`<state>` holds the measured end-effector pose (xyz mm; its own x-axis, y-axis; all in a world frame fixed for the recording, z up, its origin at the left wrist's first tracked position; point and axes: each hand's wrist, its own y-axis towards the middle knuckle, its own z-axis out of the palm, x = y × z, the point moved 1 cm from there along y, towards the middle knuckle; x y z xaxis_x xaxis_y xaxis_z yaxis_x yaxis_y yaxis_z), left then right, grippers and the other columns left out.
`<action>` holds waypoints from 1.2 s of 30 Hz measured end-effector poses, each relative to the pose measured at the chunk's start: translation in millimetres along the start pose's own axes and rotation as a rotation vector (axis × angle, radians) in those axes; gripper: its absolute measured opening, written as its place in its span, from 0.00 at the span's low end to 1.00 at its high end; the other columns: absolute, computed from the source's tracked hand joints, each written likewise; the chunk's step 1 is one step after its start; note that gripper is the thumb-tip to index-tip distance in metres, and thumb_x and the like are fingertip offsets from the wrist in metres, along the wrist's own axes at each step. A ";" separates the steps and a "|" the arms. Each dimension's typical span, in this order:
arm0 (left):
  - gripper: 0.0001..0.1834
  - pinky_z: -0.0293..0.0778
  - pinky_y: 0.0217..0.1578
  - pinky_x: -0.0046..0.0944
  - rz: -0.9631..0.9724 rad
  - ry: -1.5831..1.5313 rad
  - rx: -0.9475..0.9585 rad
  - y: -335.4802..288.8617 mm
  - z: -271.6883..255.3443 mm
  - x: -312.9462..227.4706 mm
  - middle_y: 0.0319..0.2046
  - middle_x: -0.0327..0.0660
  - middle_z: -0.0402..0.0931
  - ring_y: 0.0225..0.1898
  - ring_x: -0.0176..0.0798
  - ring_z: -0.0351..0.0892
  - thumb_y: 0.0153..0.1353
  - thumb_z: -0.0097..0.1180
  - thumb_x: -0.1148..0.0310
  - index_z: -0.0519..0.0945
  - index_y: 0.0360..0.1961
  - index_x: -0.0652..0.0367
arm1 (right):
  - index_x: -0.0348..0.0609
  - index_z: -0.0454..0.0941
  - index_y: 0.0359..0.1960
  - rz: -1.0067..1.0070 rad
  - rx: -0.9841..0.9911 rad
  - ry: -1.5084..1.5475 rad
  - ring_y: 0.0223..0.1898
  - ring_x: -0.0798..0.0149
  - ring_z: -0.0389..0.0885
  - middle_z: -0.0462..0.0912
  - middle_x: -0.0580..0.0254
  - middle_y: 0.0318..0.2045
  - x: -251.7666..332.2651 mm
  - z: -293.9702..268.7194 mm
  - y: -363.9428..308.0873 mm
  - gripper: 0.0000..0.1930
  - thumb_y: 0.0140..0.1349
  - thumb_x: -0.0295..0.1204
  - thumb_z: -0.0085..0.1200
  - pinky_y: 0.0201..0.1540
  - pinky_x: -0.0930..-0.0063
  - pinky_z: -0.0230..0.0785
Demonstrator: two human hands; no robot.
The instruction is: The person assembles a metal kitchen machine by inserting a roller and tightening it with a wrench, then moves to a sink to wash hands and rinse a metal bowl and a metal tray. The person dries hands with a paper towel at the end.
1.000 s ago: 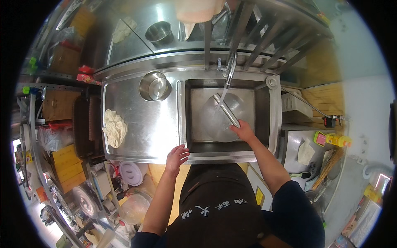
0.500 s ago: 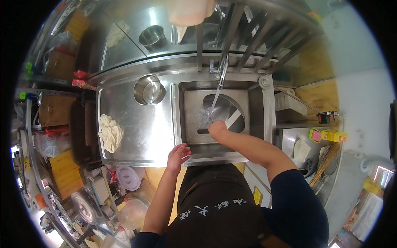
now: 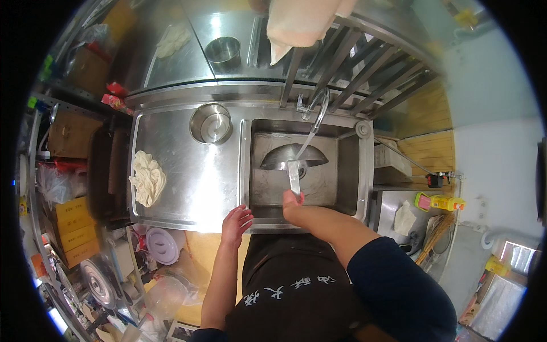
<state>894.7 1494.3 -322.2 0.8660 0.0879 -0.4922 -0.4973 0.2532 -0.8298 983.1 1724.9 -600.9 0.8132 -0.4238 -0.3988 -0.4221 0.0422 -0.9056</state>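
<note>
- Right hand (image 3: 292,204): closed around the flat handle of a metal ladle (image 3: 293,159), at the front edge of the sink (image 3: 347,171).
- Ladle: held over the sink basin, its wide bowl toward the back wall and tipped on its side, its handle running forward to the hand.
- Tap (image 3: 317,108): mounted at the back rim of the sink; its curved spout reaches over the basin just above the ladle bowl.
- Left hand (image 3: 236,221): open, fingers spread, resting on the front edge of the steel bench (image 3: 188,182), just left of the sink's front left corner; it holds nothing.
- Steel bowl (image 3: 211,123): stands at the back of the bench, beside the sink's left wall.
- Crumpled cloth (image 3: 148,178): lies near the left edge of the bench, well apart from both hands.
- Round pot (image 3: 223,50): on the raised shelf behind the bench.
</note>
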 end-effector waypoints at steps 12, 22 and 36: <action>0.19 0.81 0.48 0.41 -0.020 -0.047 -0.012 -1.9 -27.3 4.6 0.48 0.44 0.82 0.48 0.41 0.84 0.75 0.50 0.62 0.76 0.61 0.59 | 0.48 0.84 0.28 -0.044 0.019 -0.077 0.30 0.67 0.75 0.76 0.67 0.33 6.9 2.8 -23.0 0.06 0.59 0.25 0.54 0.21 0.70 0.76; 0.17 0.81 0.46 0.40 -0.036 0.012 0.057 11.7 -23.5 -5.8 0.46 0.41 0.82 0.45 0.39 0.84 0.76 0.49 0.62 0.77 0.59 0.58 | 0.51 0.86 0.24 0.021 0.137 0.645 0.23 0.66 0.78 0.83 0.64 0.27 -64.3 -21.9 -126.9 0.04 0.53 0.31 0.62 0.18 0.59 0.71; 0.18 0.80 0.48 0.45 -0.097 0.142 0.236 49.9 -14.0 -13.5 0.45 0.40 0.83 0.46 0.40 0.83 0.74 0.51 0.60 0.76 0.59 0.55 | 0.37 0.76 0.55 0.613 -0.310 1.044 0.39 0.57 0.88 0.87 0.59 0.37 -140.2 26.0 -230.6 0.25 0.57 0.34 0.63 0.40 0.45 0.78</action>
<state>857.4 1492.2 -360.7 0.8849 -0.0791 -0.4590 -0.3722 0.4724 -0.7989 976.9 1798.1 -339.9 -0.1964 -0.9305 -0.3092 -0.8108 0.3314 -0.4824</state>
